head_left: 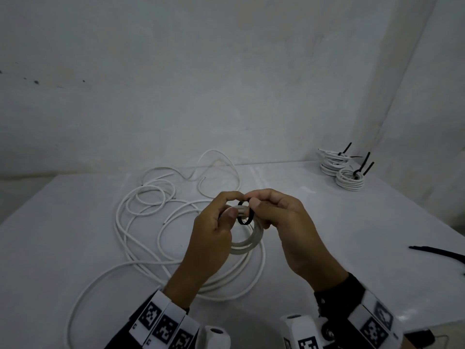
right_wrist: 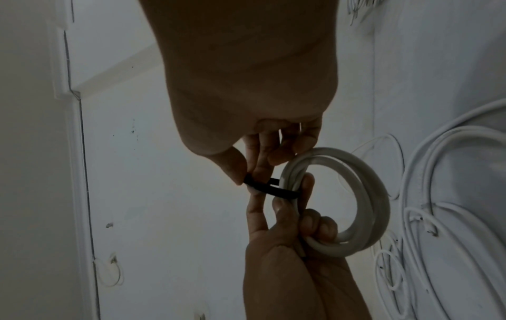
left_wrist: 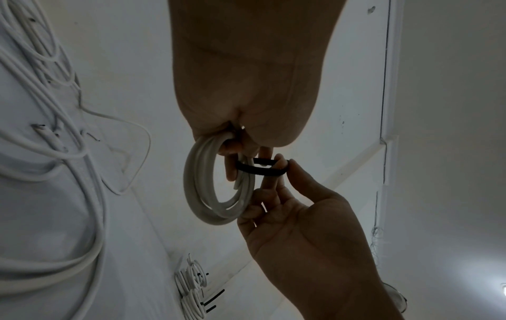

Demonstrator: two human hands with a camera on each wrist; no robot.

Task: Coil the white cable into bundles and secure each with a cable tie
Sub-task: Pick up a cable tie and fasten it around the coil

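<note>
A small coil of white cable [head_left: 247,243] hangs above the table between both hands. My left hand [head_left: 214,222] grips the coil [left_wrist: 202,194] at its top, fingers curled round the strands. A black cable tie [head_left: 244,215] is looped loosely around the coil's top. My right hand [head_left: 276,217] pinches the tie [left_wrist: 263,170] where its ends meet. In the right wrist view the tie [right_wrist: 271,187] runs from my thumb and forefinger to the coil [right_wrist: 364,194].
Loose white cable [head_left: 151,217] lies in wide loops across the white table [head_left: 327,222] under and left of the hands. Tied bundles [head_left: 344,170] with black tie tails sit at the far right corner. Spare black ties [head_left: 437,253] lie at the right edge. Walls stand behind.
</note>
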